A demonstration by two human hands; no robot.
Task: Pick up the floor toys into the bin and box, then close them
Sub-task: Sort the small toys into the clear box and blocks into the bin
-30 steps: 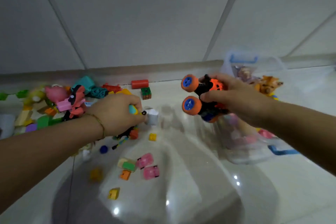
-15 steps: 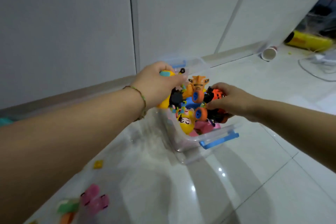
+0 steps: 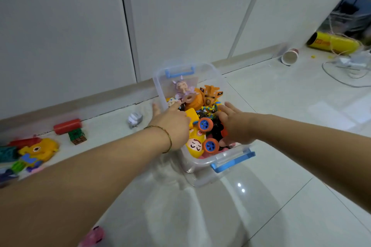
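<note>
From the head camera, the clear plastic bin [image 3: 195, 170] with blue handles stands on the white tiled floor [image 3: 281, 166], close to the baseboard of a grey wall. It has no lid on and is full of toys. Both hands are over it.

The left hand [image 3: 172, 124], with a thin bracelet [image 3: 167, 136] on the wrist, has the thumb and index finger stretched out, and I see nothing held in it. The right hand [image 3: 234, 124] has its fingers straight and a little spread. It lies over the black body of a toy car [image 3: 205, 124] with orange wheels and blue hubs, which rests inside the bin. Beside the car lies a yellow toy with a sleeping face [image 3: 193, 145]. Farther back are an orange robot toy [image 3: 210, 94] and a purple doll [image 3: 182, 87].

On the floor to the left, apart from the bin, are:
- a small grey toy [image 3: 135, 120]
- a red cylinder [image 3: 67, 126]
- a green and brown cube [image 3: 77, 136]
- a yellow plastic toy [image 3: 39, 149]
- a pink toy [image 3: 93, 236] at the lower edge

At the far right lie a paper cup [image 3: 290, 57] on its side, a yellow tube [image 3: 333, 43] and some cables [image 3: 345, 70]. The tube has a red label and the cup a red band, but the writing is too blurred to read.
</note>
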